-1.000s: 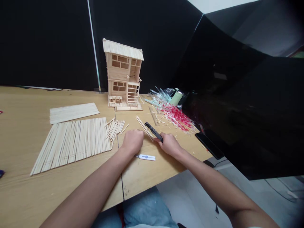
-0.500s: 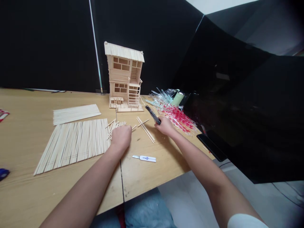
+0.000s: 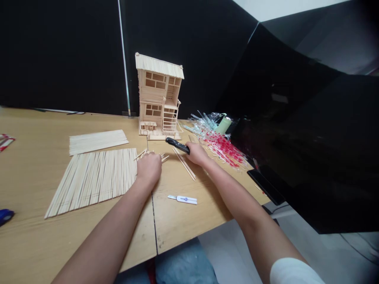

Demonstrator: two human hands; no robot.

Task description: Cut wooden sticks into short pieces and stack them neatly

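My left hand is closed and rests at the right edge of a wide mat of thin wooden sticks. Short cut sticks poke out past its fingers; which of them it grips is hidden. My right hand is wrapped round a long black hand tool, whose far end points left, toward the model house; its exact kind is unclear. Two or so loose sticks lie below the tool. Nearer me is a small white-handled knife with its blade out.
A two-storey stick house stands at the back. Left of it lies a smaller stick panel. On the right are plastic-wrapped red and clear pieces, a pale green cylinder and a black flat device. A blue object sits far left.
My right hand has brought the black tool left, over the loose sticks and closer to my left hand. The short stick lying across the loose ones no longer shows there. The view shifted slightly.
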